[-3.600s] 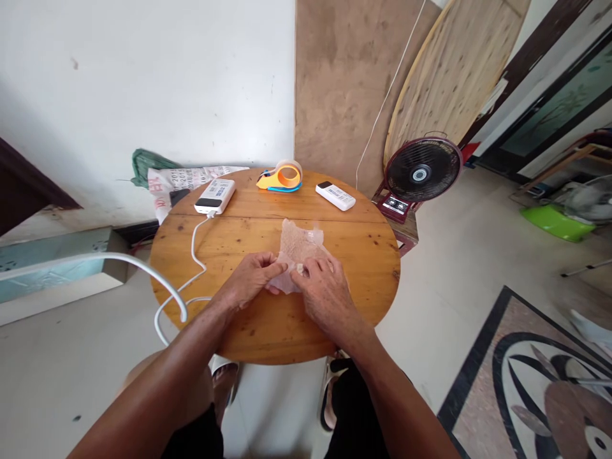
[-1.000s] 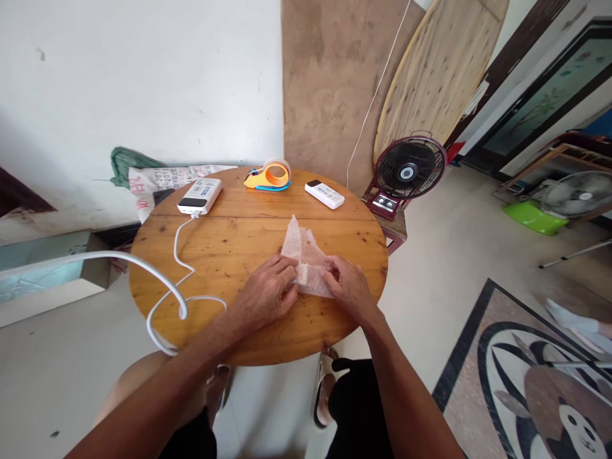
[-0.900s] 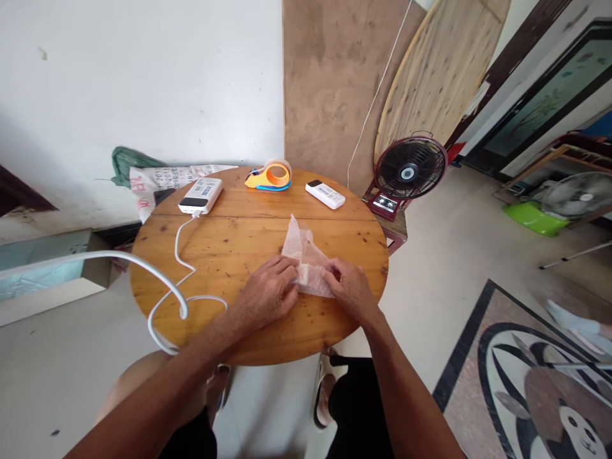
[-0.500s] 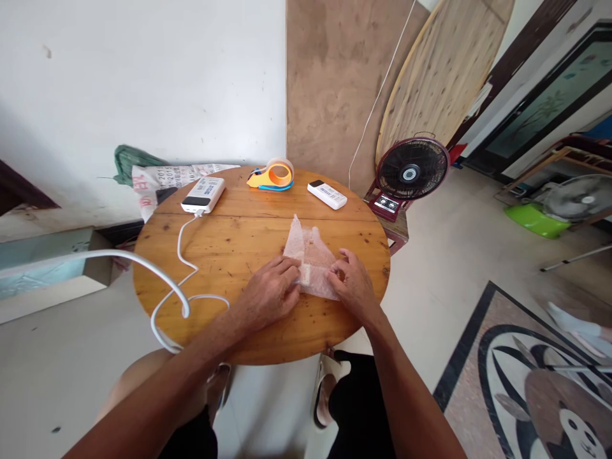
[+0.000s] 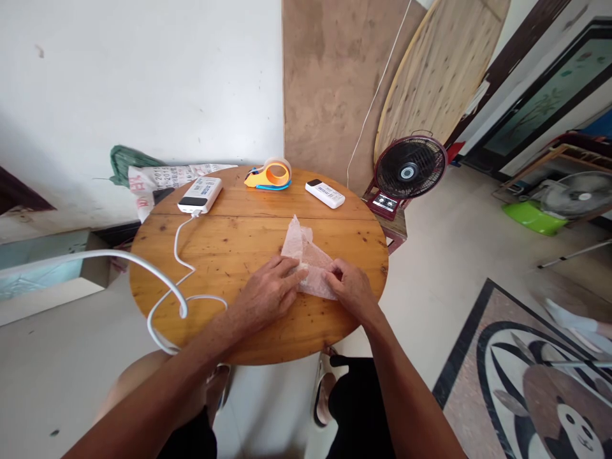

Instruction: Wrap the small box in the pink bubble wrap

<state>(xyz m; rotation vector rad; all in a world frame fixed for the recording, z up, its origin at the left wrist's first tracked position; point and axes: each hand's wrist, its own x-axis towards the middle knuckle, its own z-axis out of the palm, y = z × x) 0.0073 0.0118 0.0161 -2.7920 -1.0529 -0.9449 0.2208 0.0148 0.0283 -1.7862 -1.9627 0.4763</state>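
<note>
A pinkish, see-through sheet of what looks like bubble wrap [image 5: 313,258] lies partly folded on the round wooden table [image 5: 229,255], its pointed upper corner sticking away from me. My left hand [image 5: 270,285] rests on the sheet's left part, fingers stretched out and pressing down where a whitish strip or small item sits, mostly covered. At the right edge, my right hand [image 5: 351,285] pinches the sheet between thumb and fingers.
Toward the back stand an orange tape dispenser [image 5: 270,175], a white power bank [image 5: 325,193] and a bigger power bank [image 5: 201,194] with a white cable [image 5: 176,245] looping over the left edge. A dark red fan [image 5: 408,169] is beyond the table's right side.
The right flap of the sheet has folded inward and down to the left. My right hand has closed its fingers on the edge; my left fingers now reach further over the whitish strip.
</note>
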